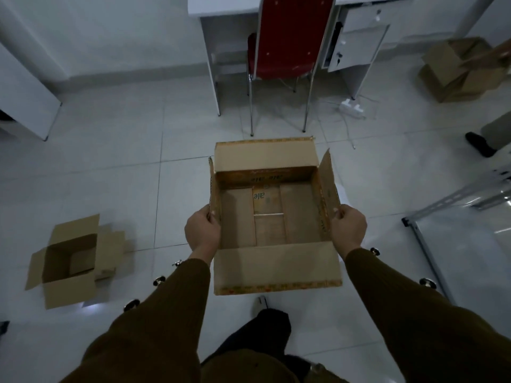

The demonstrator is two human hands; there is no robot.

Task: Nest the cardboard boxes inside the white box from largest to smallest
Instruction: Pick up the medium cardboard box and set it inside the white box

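Note:
I hold a large open cardboard box (273,217) in front of me above the tiled floor, its flaps spread and its inside empty. My left hand (201,230) grips its left side flap and my right hand (349,228) grips its right side flap. A smaller open cardboard box (69,261) stands on the floor at the left, with what looks like a still smaller box inside it. A thin white edge (342,193) shows behind the held box's right side; I cannot tell whether it is the white box.
A red chair (284,51) stands at a white desk (356,37) straight ahead. More cardboard boxes (456,70) lie at the far right, a power strip (352,107) with cables near the desk. A metal frame (448,205) and another person's shoe (478,143) are at the right.

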